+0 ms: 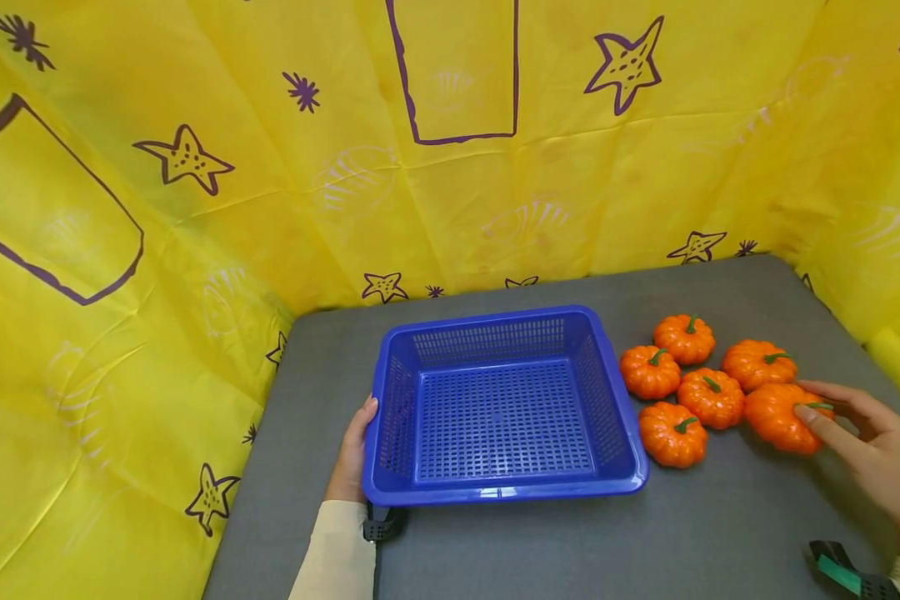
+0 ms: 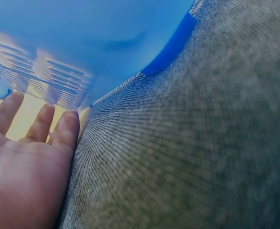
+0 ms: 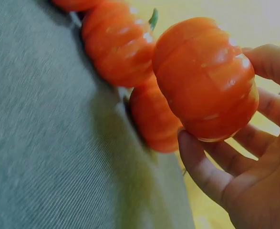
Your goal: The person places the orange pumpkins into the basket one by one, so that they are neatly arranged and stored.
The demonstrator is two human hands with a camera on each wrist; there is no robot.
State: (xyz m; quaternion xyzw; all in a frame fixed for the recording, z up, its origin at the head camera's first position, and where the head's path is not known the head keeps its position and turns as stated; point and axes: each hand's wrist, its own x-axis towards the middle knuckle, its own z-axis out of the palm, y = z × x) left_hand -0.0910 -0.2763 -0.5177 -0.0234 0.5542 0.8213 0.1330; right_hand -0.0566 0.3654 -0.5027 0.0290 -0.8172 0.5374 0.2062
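Observation:
My right hand (image 1: 873,450) holds a small orange toy pumpkin (image 1: 780,419), thumb on one side and fingers on the other. In the right wrist view this pumpkin (image 3: 204,78) is raised off the table, with my fingertips around its lower side. My left hand (image 1: 354,450) is at the left side of a blue plastic basket (image 1: 495,493), a fingertip at the rim. Seen from the left wrist, the left hand's fingers (image 2: 42,121) extend nearly straight beside the slotted wall under the rim. Only basket mesh shows inside the basket.
Several more orange pumpkins with green stems (image 1: 711,398) cluster on the grey table (image 1: 495,554), right of the basket. A yellow cloth (image 1: 450,192) printed with starfish rises behind the table and along both sides.

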